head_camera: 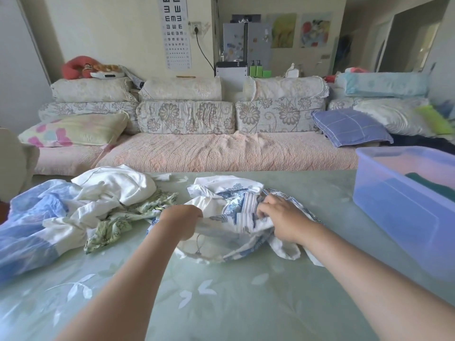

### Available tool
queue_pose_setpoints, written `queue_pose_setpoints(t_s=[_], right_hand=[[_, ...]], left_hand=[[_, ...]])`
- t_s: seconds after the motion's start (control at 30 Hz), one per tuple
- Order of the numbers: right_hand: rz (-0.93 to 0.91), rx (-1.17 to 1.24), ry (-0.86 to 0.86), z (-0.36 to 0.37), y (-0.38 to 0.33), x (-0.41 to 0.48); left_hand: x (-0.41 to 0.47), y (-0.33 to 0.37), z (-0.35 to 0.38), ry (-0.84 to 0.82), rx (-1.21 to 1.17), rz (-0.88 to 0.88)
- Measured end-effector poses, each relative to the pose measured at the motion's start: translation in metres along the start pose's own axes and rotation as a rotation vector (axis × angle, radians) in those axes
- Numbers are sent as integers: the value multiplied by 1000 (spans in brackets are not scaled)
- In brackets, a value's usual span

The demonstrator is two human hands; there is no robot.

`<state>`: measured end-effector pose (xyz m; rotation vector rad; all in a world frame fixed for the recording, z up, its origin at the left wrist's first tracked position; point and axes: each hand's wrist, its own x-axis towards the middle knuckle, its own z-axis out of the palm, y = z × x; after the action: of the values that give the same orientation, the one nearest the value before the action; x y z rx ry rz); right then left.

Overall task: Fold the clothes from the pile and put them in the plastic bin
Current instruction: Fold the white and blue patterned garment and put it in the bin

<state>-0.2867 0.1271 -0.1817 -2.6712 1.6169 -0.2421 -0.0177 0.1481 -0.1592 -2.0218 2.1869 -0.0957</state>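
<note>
My left hand [181, 219] is balled into a fist, fingers curled tight round a bunched white edge of the blue-and-white patterned garment [227, 187]. My right hand [279, 219] is just beside it on the same piece, fingertips curled into the striped blue section and pinching the fabric, with the palm resting on the crumpled folds. The garment lies in a heap on the pale green leaf-print tablecloth [221, 303], right in front of me and between my two forearms, not yet folded. Off to my left sits the pile of clothes [98, 207]: a white top [115, 184] on the heap, a green patterned piece [115, 223] spilling out under it, and a pale blue-and-white one [27, 225] spread toward the table's edge. Over on my right, well apart from the garment, stands the translucent blue plastic bin [394, 217], and a dark green folded item [435, 187] lies inside it. Beyond the table runs a floral-covered sofa [221, 153] with a purple checked cushion [349, 126] at its right end.
</note>
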Motion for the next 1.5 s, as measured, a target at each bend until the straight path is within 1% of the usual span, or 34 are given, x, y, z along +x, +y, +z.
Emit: queue_pose_setpoints(t_s=[0.07,0.1,0.13,0.2,0.23,0.27,0.3,0.33,0.4,0.43,0.47,0.53,0.6,0.63,0.7,0.77,0.8,0.87,0.93,0.97,1.0,1.03,1.07,1.1,1.13,1.2,1.23,1.27,1.33,1.4,1.5], right_hand=[[39,-90,-78,1,7,-14],[63,-75,-128,2,9,-21],[81,-23,-179,4,10,-27],[106,154,-252,8,6,-37],[126,266,-256,9,2,-41],[154,372,-246,9,-2,-44],[176,444,-223,9,-4,-47],[182,477,-194,8,-6,-48],[179,454,-190,7,-3,-51],[187,418,-231,8,1,-53],[199,364,-280,11,5,-56],[204,216,-333,22,15,-59],[166,131,-273,34,24,-62],[128,127,-237,38,28,-62],[66,102,-193,40,29,-60],[24,56,-165,38,28,-60],[8,40,-157,37,28,-60],[37,26,-196,28,23,-63],[98,74,-378,15,19,-67],[122,134,-515,5,18,-69],[145,245,-641,-4,18,-71],[205,405,-712,-11,20,-73],[272,551,-698,-16,24,-74],[322,624,-604,-19,29,-73],[358,633,-447,-18,36,-72],[433,504,-123,-15,52,-68],[474,373,-34,-11,63,-67],[519,238,-7,-6,74,-66],[618,105,-59,5,93,-65],[702,82,-112,15,107,-64],[752,45,-130,27,118,-62]], left_hand=[[-8,-1,-2,21,14,-20],[-11,1,-2,0,22,-4],[-14,3,-2,-61,33,25],[-20,12,1,-275,51,91],[-22,18,4,-368,57,104],[-23,23,6,-407,37,112],[-23,28,8,-391,-20,129],[-22,34,9,-337,-113,166],[-22,50,14,-238,-332,276],[-22,60,18,-226,-403,321],[-23,69,23,-234,-424,350],[-24,85,35,-267,-331,365],[-20,93,46,-223,-225,360],[-18,94,48,-191,-226,361],[-15,95,48,-161,-307,374],[-15,96,44,-188,-356,378],[-16,95,41,-215,-337,389],[-16,90,33,-298,-249,422],[-16,81,21,-453,-179,416],[-15,76,16,-555,-185,384],[-15,73,10,-662,-215,350],[-16,73,4,-754,-259,324],[-17,75,0,-780,-275,319],[-16,79,-3,-734,-308,318],[-14,86,-5,-631,-352,320],[-7,104,-5,-363,-494,308],[-4,117,-6,-254,-539,301],[0,130,-7,-166,-532,313],[6,157,-7,-49,-477,365],[14,180,-4,17,-511,406],[34,205,6,62,-518,414]])
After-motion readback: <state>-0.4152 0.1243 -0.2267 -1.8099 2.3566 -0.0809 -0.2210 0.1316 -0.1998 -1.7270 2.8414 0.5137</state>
